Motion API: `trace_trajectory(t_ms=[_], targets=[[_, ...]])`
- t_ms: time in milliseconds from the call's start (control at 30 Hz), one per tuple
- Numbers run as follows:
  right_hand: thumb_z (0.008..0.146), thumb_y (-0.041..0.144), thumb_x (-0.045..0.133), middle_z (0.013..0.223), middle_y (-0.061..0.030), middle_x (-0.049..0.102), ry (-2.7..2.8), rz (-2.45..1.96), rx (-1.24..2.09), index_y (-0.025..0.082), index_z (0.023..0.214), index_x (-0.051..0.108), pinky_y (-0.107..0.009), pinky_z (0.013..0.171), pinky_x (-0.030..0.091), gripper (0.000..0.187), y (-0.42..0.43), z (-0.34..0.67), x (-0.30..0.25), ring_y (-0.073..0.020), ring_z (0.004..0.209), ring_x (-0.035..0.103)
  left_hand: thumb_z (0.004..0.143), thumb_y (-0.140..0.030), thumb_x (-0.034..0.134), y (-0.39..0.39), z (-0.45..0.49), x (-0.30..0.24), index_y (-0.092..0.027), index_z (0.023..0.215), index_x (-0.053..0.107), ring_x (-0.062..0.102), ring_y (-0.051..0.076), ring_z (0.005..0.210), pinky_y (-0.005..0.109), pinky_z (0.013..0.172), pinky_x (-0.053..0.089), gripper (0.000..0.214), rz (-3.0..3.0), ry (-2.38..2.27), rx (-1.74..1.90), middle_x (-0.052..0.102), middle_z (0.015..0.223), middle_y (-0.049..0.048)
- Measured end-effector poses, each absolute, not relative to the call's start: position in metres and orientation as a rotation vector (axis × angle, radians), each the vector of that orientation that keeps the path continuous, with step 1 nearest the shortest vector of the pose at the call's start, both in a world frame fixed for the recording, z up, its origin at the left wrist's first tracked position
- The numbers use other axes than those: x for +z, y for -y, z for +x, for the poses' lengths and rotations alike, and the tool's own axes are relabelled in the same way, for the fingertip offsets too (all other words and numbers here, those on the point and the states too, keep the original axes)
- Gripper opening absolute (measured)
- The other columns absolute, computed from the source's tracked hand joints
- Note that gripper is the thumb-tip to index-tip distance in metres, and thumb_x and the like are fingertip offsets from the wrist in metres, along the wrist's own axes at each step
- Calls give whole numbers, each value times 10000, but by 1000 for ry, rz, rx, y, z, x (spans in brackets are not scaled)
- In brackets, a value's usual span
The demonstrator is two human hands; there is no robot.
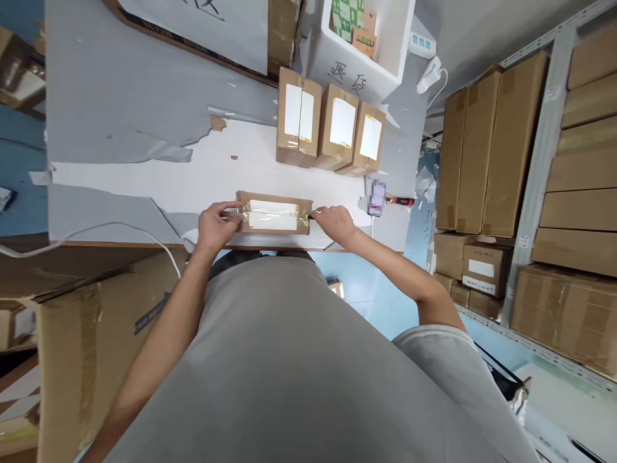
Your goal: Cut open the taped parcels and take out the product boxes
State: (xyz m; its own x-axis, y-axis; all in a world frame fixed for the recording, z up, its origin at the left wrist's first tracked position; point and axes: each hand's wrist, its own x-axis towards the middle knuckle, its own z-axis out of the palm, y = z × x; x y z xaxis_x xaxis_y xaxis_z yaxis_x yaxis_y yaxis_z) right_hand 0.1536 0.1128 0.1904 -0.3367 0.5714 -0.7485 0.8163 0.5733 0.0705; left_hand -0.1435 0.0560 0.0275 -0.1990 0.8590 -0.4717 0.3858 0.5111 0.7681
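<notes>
A small cardboard box lies flat near the table's front edge, with a white label and shiny clear tape across its top. My left hand grips its left end, thumb and fingers on the taped edge. At the opposite end my right hand is closed, its fingertips against the box's right edge. A small dark tip shows between those fingers and the box, but I cannot make out what it is.
Three labelled cardboard boxes stand in a row behind. Beyond them is a white bin holding small packets. A phone and a red-and-black tool lie at the right. Shelves of cartons line the right side; a large carton stands at lower left.
</notes>
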Motion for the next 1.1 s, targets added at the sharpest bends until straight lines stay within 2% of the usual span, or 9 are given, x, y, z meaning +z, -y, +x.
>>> trace_trajectory(t_ms=[133,267,367,500,667,800,900,1000,1100], targets=[[1152,-9,424,1405,-241,843,-2061,1116,-463,128,1465,775,-358,950,617,489,-111,156,179,-296,1287,845,935,-209,739,-54,-135,33,-164,1328,863,757,182,980,347,1023,659,414,1018,-1861,611,824,1444,92],[1158,-1,419,1420,-235,843,-2093,1124,-532,147,1491,769,-368,962,612,505,-112,166,174,-306,1318,837,972,-199,729,-53,-131,37,-148,1376,851,740,180,1011,319,975,641,425,970,-1913,577,843,1413,88],[1156,8,443,1427,-231,842,-2067,1186,-549,172,1466,788,-379,973,609,492,-109,180,177,-313,1315,839,971,-201,726,-53,-129,39,-148,1364,857,743,198,1043,330,958,631,418,957,-1949,564,859,1396,88],[1144,-16,450,1391,-247,850,-2041,1230,-554,141,1450,801,-379,976,622,491,-104,186,181,-316,1282,853,969,-223,723,-52,-126,41,-153,1354,847,745,198,1052,345,1004,642,410,961,-1945,594,855,1428,77],[1117,-24,501,1482,-242,822,-2085,1206,-535,144,1454,809,-368,983,644,486,-103,182,170,-311,1271,855,987,-217,717,-51,-126,41,-154,1353,836,741,203,1053,371,1024,639,390,993,-1930,606,843,1450,82],[1263,233,459,1461,-179,849,-2117,1257,-584,228,1572,753,-379,1014,610,426,-104,205,161,-315,1320,834,980,-209,739,-52,-132,36,-137,1375,840,728,182,1016,326,966,612,415,990,-1887,615,850,1451,87],[1305,420,431,1483,-118,854,-2118,1311,-664,312,1651,693,-360,999,568,448,-98,226,165,-308,1341,815,969,-219,747,-53,-136,34,-157,1369,846,737,186,1000,315,928,607,416,995,-1882,615,868,1405,65],[1317,443,390,1503,-93,846,-2117,1398,-675,334,1713,631,-334,952,539,476,-88,230,175,-295,1338,807,968,-238,742,-53,-138,33,-177,1364,850,741,195,1000,317,920,610,415,1024,-1856,617,873,1386,50],[1322,440,365,1493,-104,845,-2105,1421,-614,313,1729,612,-338,924,533,493,-83,217,182,-299,1308,819,975,-248,727,-53,-142,28,-161,1363,847,735,199,973,340,941,616,415,1080,-1824,596,865,1384,79]])
